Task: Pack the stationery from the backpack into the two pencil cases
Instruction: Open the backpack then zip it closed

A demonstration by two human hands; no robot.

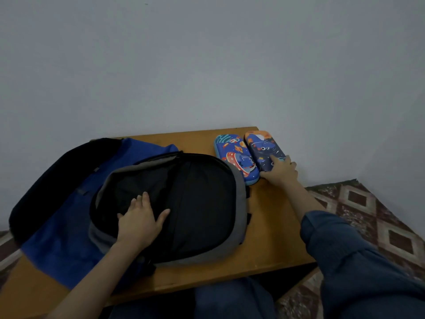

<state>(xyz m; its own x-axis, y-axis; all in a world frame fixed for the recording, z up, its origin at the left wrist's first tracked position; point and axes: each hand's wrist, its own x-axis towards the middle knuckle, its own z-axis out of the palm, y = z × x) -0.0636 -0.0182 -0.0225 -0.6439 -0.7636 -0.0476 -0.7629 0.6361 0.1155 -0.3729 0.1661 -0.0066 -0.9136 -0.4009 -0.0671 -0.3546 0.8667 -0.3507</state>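
**Steadying the bag, taking up the first case**

A person is sitting at a low brown wooden desk [264, 226], and the packing looks to be only just getting under way. The left hand [142, 217] is lying flat on the black inner panel of the blue-and-black fabric backpack [202, 203], which is sprawling across the left and middle of the desk. Its grip is wide, with the fingers straight and spread and holding nothing. It is probably pinning the soft bag so that it is not sliding about while the other arm is working. The grey-edged flap seems to be lying open, but the dark lining is hiding whatever is inside. No stationery is showing, so by my reading it is all yet to come out of the bag.

The right hand [279, 169] is stretching out to the far right corner of the desk, where the two closed cases are lying side by side and touching. It is holding the near end of the dark-blue pencil case [262, 146], a rounded hard shell with an orange far end. The thumb is sitting at the near edge, the index finger is lying along the lid, and the other fingers are curling over the right-hand edge — a narrow grip, closed around that case.

The light-blue-rimmed pencil case [234, 155], printed with a rocket and planets, is sitting untouched just to its left, with its near end beside the backpack's grey rim. Both cases are parked far from the person, so the next move is likely calling for drawing the held one nearer and opening it.
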